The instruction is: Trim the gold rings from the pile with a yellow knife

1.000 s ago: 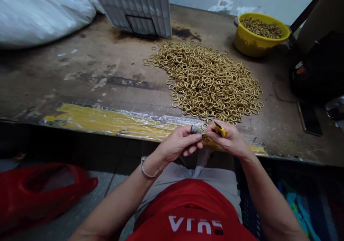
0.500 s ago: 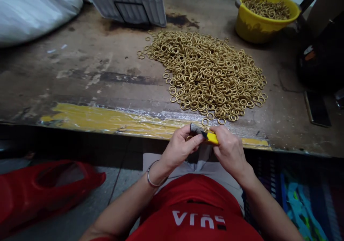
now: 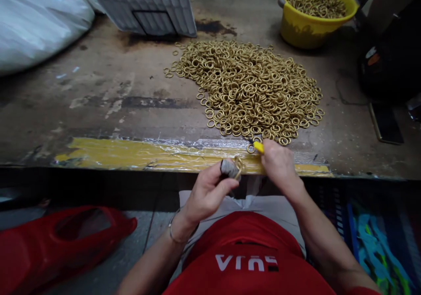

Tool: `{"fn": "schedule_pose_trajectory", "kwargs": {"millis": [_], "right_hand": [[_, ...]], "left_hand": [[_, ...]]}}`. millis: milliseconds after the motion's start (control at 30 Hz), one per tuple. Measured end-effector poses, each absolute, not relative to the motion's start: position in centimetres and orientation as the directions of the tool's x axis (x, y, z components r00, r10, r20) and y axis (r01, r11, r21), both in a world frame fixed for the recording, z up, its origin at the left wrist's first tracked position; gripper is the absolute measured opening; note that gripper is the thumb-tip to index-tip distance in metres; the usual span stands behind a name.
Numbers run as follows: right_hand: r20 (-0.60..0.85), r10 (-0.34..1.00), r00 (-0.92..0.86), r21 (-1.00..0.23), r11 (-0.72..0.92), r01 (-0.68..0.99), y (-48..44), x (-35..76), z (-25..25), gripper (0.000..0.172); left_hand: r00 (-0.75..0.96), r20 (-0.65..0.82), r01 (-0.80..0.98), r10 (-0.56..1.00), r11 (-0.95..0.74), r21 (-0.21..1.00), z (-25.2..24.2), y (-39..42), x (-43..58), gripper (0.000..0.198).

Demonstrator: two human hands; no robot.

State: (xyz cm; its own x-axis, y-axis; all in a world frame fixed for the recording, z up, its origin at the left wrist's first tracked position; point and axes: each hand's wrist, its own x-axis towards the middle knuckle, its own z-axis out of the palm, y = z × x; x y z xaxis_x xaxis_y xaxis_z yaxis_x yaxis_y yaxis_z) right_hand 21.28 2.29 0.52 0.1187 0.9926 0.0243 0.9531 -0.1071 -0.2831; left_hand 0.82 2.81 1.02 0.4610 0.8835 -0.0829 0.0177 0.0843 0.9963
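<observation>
My left hand (image 3: 208, 192) is just off the table's front edge, its thumb and index finger pinching a few gold-coloured rings (image 3: 238, 167). A grey sleeve or wrap (image 3: 229, 168) covers the end of that index finger. Up and to the right, my right hand (image 3: 279, 161) is closed around a yellow utility knife (image 3: 258, 146) whose dark tip points left, over the near rim of the ring pile. A broad heap of gold-coloured rings (image 3: 253, 89) spreads over the table beyond both hands, with a few loose ones at its edges.
A yellow tub (image 3: 302, 32) full of rings stands at the back right. At the back left are a grey ribbed plastic container (image 3: 148, 5) and a white sack (image 3: 39, 27). A phone (image 3: 385, 123) lies on the right. Below left is a red plastic stool (image 3: 29, 242).
My hands have parted. The left has drawn back down and left with the rings; the right has moved the knife forward to the pile's near edge.
</observation>
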Motion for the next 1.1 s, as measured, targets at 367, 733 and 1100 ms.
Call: {"fn": "schedule_pose_trajectory", "kwargs": {"millis": [367,733,1100], "right_hand": [[-0.312,0.911,-0.27,-0.885,-0.382,-0.267,1.1,19.0,0.7,0.04],[-0.311,0.95,0.009,-0.877,-0.283,-0.388,0.3,19.6,0.6,0.031],[0.115,0.991,0.066,-0.975,0.099,0.2,-0.4,19.8,0.4,0.011]], "left_hand": [[0.474,-0.097,-0.28,0.875,0.255,0.926,-0.8,3.0,1.0,0.031],[0.542,-0.262,-0.374,0.798,0.508,0.775,-0.5,3.2,1.9,0.04],[0.529,-0.34,-0.243,0.778,0.522,0.818,0.1,3.2,2.8,0.038]]}}
